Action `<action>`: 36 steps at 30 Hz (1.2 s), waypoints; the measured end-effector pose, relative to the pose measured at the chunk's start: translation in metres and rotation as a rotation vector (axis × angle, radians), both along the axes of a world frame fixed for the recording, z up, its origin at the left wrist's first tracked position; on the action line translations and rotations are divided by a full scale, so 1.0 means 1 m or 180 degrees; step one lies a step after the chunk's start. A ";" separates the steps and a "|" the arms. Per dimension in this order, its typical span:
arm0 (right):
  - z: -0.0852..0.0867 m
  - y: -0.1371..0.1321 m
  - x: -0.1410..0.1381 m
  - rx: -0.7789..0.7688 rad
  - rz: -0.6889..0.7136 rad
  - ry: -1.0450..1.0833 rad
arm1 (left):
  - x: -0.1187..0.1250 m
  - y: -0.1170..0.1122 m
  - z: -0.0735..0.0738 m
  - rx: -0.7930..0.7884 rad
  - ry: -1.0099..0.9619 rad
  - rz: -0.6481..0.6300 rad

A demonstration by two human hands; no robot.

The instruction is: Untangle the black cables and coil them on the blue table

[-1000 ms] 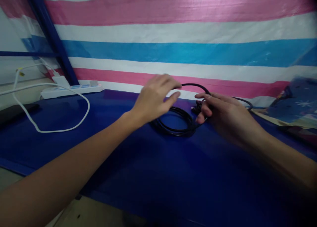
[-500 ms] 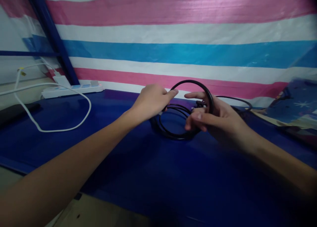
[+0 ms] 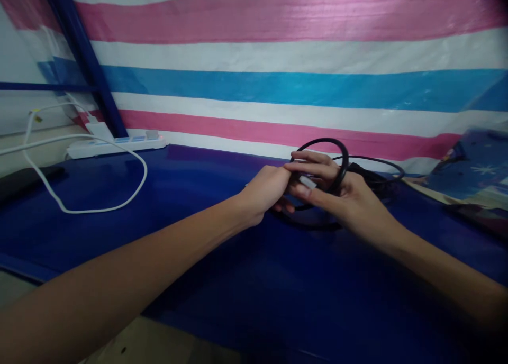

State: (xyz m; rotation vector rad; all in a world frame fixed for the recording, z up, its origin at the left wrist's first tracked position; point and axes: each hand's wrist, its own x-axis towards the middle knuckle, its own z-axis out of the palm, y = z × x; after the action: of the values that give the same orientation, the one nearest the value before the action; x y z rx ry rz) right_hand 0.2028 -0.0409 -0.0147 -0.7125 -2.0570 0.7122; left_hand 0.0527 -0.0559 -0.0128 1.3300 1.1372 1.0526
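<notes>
A black cable (image 3: 344,157) is looped in the middle of the blue tabletop, part of it raised in an arc over my right hand (image 3: 337,187). That hand is closed around the cable, and a plug with a light metal end (image 3: 307,182) shows by its thumb and fingers. My left hand (image 3: 266,192) meets the right fingertips, its own fingers curled round the cable and mostly hidden behind the hand. The lower part of the loop (image 3: 313,226) lies close to the table beneath both hands.
A white power strip (image 3: 119,146) with a white charger (image 3: 99,129) stands at the back left. Its white cord (image 3: 145,168) loops across the table (image 3: 222,279). Dark cable and a black item (image 3: 369,176) lie behind my right hand. A striped sheet (image 3: 278,89) hangs behind.
My left hand has moved right and slightly down to meet my right hand. The cable loop has shifted right, and the light-ended plug now shows between the hands.
</notes>
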 end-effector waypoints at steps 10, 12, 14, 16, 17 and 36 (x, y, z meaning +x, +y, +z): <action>0.010 0.000 0.001 -0.1491 0.0689 0.1622 | 0.000 0.010 -0.005 -0.0092 -0.1259 -0.0107; 0.010 0.000 0.001 -0.1721 0.0644 0.1581 | -0.001 0.014 -0.003 0.0129 -0.1669 0.0173; 0.007 0.000 0.001 -0.1895 0.0678 0.1525 | -0.005 0.016 0.003 0.0205 -0.1874 0.0392; 0.005 -0.001 0.001 -0.2059 0.0807 0.1431 | -0.011 0.014 0.011 0.0250 -0.1810 0.0443; 0.004 -0.001 0.001 -0.2137 0.0856 0.1350 | -0.013 0.012 0.015 0.0283 -0.1700 0.0400; 0.008 0.007 0.005 0.0563 -0.0797 -0.1093 | -0.007 0.007 0.003 0.0523 0.0125 -0.0355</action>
State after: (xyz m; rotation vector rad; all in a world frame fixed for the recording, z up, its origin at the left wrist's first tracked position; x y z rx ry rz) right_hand 0.2075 -0.0337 -0.0069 -1.0221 -2.2477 0.2747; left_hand 0.0461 -0.0492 -0.0094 1.5316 1.0100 1.0600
